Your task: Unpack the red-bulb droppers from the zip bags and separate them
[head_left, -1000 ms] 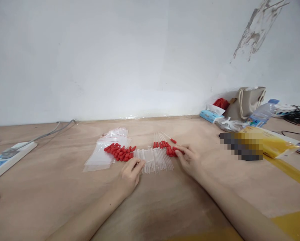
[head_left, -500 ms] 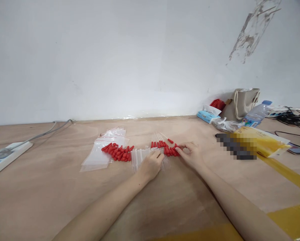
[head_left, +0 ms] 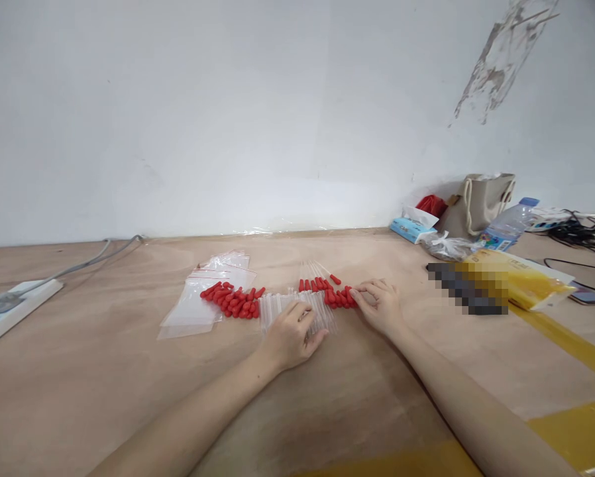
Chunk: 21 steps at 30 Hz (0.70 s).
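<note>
My left hand (head_left: 290,338) lies over the near part of a row of thin clear tubes (head_left: 275,308), its thumb spread from the curled fingers and nothing visibly held. To the right, my right hand (head_left: 381,306) has thumb and index fingertips together at the end of a pile of red rubber bulbs (head_left: 338,298), pinching one at the edge. Behind the tubes lie several thin tubes with red bulbs on their near ends (head_left: 313,285); one capped dropper (head_left: 335,279) lies slanted beside them. A larger pile of red bulbs (head_left: 235,301) sits left of the tubes, partly on clear zip bags (head_left: 191,311).
At the far left is a power strip (head_left: 19,311) with a grey cable. On the right stand a blue tissue pack (head_left: 411,230), a beige bag (head_left: 479,205), a plastic bottle (head_left: 511,225), a yellow packet (head_left: 521,278) and a phone (head_left: 590,296). A white wall (head_left: 258,119) closes the back.
My left hand has drawn back slightly toward me, its thumb coming away from the fingers. My right hand has shifted only a little, still at the red bulbs.
</note>
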{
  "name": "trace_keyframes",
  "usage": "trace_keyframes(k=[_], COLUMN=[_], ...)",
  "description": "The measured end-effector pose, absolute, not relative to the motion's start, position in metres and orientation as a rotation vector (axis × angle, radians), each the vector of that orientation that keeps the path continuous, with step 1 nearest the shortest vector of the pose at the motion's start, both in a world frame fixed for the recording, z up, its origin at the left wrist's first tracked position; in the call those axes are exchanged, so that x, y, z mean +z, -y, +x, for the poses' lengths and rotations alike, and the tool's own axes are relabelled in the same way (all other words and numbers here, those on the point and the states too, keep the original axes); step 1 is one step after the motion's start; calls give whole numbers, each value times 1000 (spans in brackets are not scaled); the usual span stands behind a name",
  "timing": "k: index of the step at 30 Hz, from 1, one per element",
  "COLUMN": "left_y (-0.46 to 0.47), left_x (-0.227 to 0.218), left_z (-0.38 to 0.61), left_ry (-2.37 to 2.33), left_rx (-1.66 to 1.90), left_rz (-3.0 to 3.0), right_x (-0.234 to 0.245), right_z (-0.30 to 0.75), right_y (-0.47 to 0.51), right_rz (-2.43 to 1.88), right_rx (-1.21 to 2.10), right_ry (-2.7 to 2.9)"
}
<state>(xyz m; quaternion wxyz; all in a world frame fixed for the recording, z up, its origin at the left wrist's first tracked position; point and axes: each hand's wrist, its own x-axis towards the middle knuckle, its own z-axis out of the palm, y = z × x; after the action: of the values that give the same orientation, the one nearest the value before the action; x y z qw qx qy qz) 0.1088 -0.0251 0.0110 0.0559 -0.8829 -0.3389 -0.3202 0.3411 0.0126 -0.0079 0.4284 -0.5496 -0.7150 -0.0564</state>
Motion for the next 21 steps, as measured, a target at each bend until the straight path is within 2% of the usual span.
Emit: trace_keyframes(k=[4, 11, 16, 21], left_y=[33, 38, 38, 38], left_x=[12, 6, 6, 7], left_z=[65, 32, 37, 35], left_ry=[958, 933, 939, 942], left_rx=[-1026, -1118, -1090, -1075], left_rz=[-2530, -2563, -2623, -2623], right_x=[-6, 27, 29, 37], right_z=[346, 335, 317, 308], right_y=[-26, -76, -95, -92], right_rz=[-1421, -1842, -1893, -1927], right_rx=[34, 428, 504, 438], right_ry=[1669, 1707, 1718, 1701])
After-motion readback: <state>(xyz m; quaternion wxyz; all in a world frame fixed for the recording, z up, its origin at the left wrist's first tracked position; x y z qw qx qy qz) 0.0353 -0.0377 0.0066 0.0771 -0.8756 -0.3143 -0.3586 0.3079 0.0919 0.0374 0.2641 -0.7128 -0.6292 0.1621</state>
